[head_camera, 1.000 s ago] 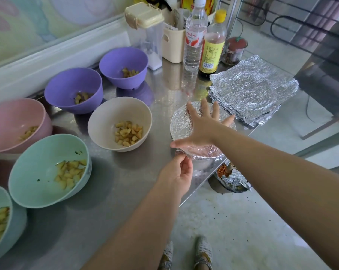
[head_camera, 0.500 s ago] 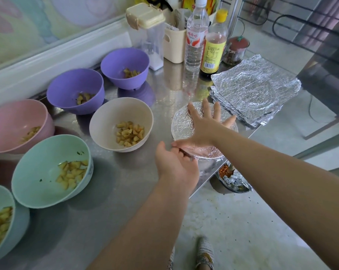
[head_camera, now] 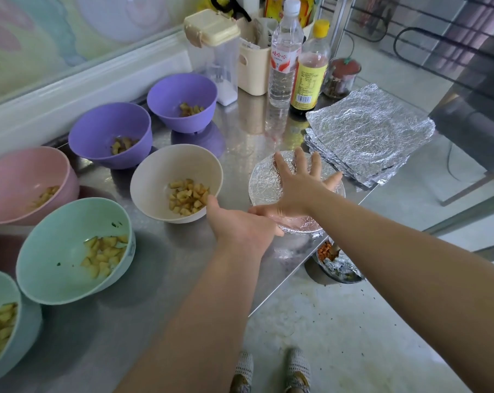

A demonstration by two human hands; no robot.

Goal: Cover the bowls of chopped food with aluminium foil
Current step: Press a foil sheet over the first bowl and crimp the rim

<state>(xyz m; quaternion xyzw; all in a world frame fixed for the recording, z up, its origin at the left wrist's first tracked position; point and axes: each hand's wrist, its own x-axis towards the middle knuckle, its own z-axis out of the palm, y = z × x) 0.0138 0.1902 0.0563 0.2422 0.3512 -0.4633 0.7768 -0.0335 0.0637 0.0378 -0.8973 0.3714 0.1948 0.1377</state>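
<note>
My right hand (head_camera: 299,191) lies flat on the foil-covered bowl (head_camera: 264,180), fingers spread, pressing the sheet down. My left hand (head_camera: 240,225), just left of that bowl, is loose and holds nothing, its thumb by the cream bowl (head_camera: 160,177).

I judge one bowl done (its rim may want tucking). Six to its left stand uncovered: the cream one, two purple bowls (head_camera: 109,129), a pink bowl (head_camera: 18,177) and two mint bowls (head_camera: 61,239). Foil sheets (head_camera: 367,137) wait stacked just beyond it.

The steel table (head_camera: 155,279) shines, and past its edge lies speckled floor (head_camera: 339,321).
</note>
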